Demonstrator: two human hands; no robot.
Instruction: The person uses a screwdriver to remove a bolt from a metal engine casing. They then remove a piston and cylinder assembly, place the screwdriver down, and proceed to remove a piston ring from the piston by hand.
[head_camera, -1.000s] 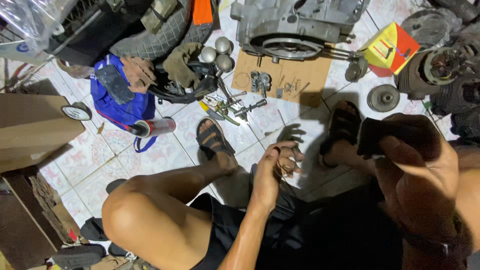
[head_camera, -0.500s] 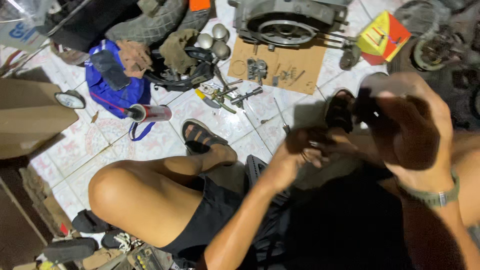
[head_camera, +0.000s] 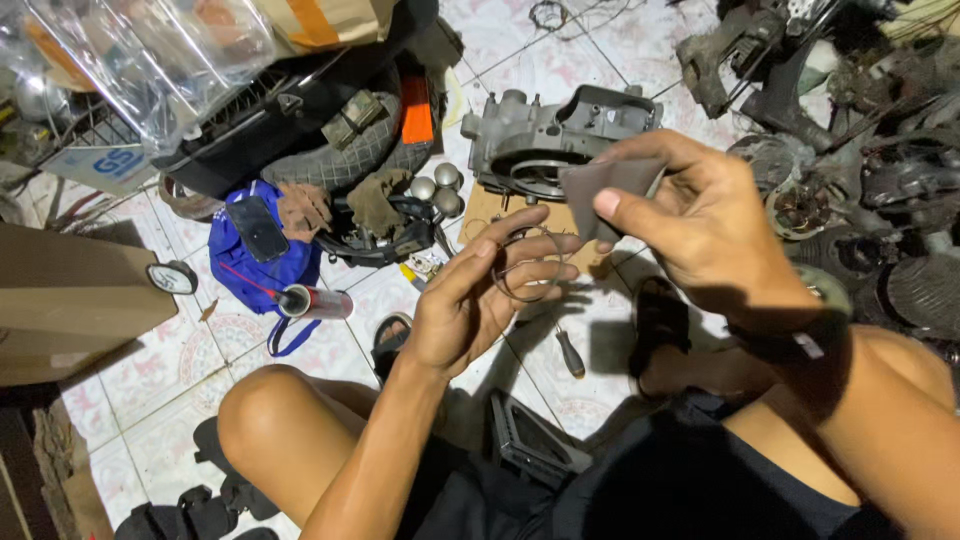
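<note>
1. Left hand (head_camera: 470, 310) pinches a thin metal ring (head_camera: 527, 265) in its fingertips, grip closed on the wire of it; right hand (head_camera: 700, 225) has thumb and fingers clamped together on a small grey sheet of abrasive paper (head_camera: 610, 185).
2. Both things are held in the air, above the tiled floor (head_camera: 150, 370) and in front of the person's knees, the paper just above and to the right of the ring, the two close but not clearly touching.
3. Half a second ago the hands sat lower and further right in the view, the right one over the sandal; now both are raised and nearer the middle, and the grey sheet shows plainly between the fingers.
4. Since then the view has also shifted, so the engine casing (head_camera: 560, 130) lies just behind the hands instead of at the top edge.
5. Pale patterned tiles make up the floor, crowded with parts: a tyre (head_camera: 340, 150), a blue bag (head_camera: 262, 262) with a phone on it, a spray can (head_camera: 315, 302), a screwdriver (head_camera: 568, 350), and dark engine pieces heaped at the right.
6. Seen nearly face-on, the ring has its open face turned towards the camera; it has no long axis. The paper's longer edge runs roughly left to right, tilted slightly upward at the right.
</note>
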